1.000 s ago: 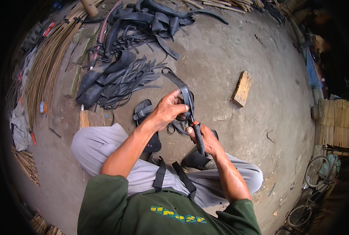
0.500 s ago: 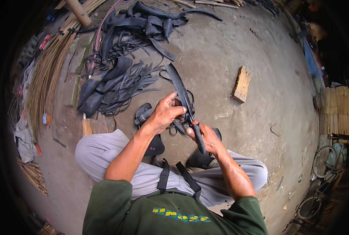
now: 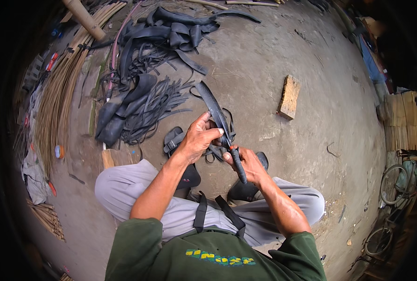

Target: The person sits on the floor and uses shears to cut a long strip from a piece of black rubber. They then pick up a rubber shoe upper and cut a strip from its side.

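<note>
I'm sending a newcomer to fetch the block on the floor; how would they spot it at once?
Start from the grey floor before the seated person. Beyond the right hand and to its right lies an oblong tan block. Its pale, mottled top sets it apart from the black strips heaped farther left.

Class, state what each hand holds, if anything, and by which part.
The right hand grips a cutting tool, perhaps scissors, by its black handle; the left hand pinches a black strip by the part near the tool.
</note>
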